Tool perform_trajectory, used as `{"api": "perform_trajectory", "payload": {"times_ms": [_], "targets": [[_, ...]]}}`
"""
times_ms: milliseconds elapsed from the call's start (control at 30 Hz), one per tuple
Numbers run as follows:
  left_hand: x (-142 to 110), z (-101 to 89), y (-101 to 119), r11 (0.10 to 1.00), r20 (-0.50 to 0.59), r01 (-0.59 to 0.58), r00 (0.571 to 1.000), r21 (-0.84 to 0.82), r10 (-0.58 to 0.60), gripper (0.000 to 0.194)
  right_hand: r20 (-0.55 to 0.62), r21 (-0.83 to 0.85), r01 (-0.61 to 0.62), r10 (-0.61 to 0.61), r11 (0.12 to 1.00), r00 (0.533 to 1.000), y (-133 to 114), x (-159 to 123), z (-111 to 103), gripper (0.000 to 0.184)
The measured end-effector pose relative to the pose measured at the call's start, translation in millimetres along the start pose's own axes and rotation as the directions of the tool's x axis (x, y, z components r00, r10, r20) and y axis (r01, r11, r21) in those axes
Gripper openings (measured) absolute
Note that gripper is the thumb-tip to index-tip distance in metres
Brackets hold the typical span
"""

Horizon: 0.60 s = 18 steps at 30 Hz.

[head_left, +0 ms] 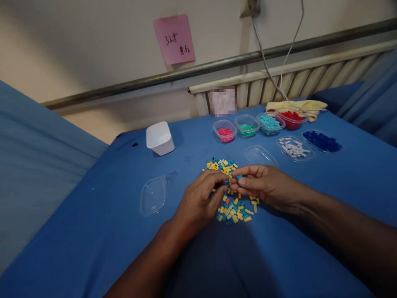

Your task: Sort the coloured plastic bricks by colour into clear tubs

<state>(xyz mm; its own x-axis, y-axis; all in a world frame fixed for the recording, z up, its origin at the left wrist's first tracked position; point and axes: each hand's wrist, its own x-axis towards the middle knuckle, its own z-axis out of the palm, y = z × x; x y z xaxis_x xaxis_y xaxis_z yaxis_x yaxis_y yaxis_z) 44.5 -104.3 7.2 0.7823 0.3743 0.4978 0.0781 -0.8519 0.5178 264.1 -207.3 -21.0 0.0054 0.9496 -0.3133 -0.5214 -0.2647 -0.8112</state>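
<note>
Small, yellow and blue studded bricks [235,214] look like smooth plastic. The clear, rounded, shallow tray [154,196] is glossy plastic; the white rectangular tub [161,140], smooth, opaque plastic. The blue counter cover [102,244] is matt cloth; the long grey pipe [217,65], dull metal; the pink square note [174,39], matt paper.

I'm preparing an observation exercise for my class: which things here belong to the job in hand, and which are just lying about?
Belonging to the job:
pile of small bricks
blue brick, held in the right hand
left hand, at the pile
probably the clear tubs of coloured pieces

Seemingly just lying about:
yellow cloth
small black scrap
white container, untouched
</note>
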Motion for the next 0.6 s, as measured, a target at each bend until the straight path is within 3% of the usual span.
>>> {"api": "perform_trajectory", "payload": {"times_ms": [67, 133, 200, 267, 300, 367, 500, 600], "targets": [[-2, -0.8, -7, 0.999, 0.013, 0.018, 1.0, 0.044, -0.018, 0.021, -0.083, -0.128, 0.075, -0.086, 0.989, 0.993, -13, 0, -13, 0.038], [-4, 0.1, -15, 0.993, 0.076, 0.024, 0.997, 0.117, -0.033, 0.021, -0.165, -0.422, 0.167, -0.257, 0.891, 0.952, -27, 0, -30, 0.035], [-5, 1.9, -21, 0.976, 0.173, 0.024, 0.983, 0.215, -0.063, 0.022, -0.168, -0.781, 0.173, -0.469, 0.6, 0.867, -37, 2, -50, 0.033], [-3, 3.5, -21, 0.947, 0.263, 0.038, 0.956, 0.32, -0.127, 0.024, -0.062, -0.962, 0.106, -0.584, 0.25, 0.81, -42, 6, -67, 0.033], [-1, 3.8, -19, 0.929, 0.301, 0.044, 0.94, 0.366, -0.163, 0.026, -0.003, -0.991, 0.08, -0.601, 0.111, 0.799, -43, 8, -74, 0.034], [5, 3.3, -12, 0.903, 0.364, 0.045, 0.906, 0.428, -0.218, 0.028, 0.087, -0.996, 0.061, -0.594, -0.064, 0.8, -41, 12, -82, 0.035], [14, -0.7, -1, 0.887, 0.432, 0.038, 0.863, 0.46, -0.261, 0.028, 0.141, -0.977, 0.026, -0.549, -0.211, 0.824, -36, 17, -86, 0.04], [14, -6.2, -3, 0.877, 0.423, 0.06, 0.859, 0.477, -0.288, 0.02, 0.164, -0.957, 0.005, -0.527, -0.291, 0.834, -36, 13, -81, 0.039]]}}
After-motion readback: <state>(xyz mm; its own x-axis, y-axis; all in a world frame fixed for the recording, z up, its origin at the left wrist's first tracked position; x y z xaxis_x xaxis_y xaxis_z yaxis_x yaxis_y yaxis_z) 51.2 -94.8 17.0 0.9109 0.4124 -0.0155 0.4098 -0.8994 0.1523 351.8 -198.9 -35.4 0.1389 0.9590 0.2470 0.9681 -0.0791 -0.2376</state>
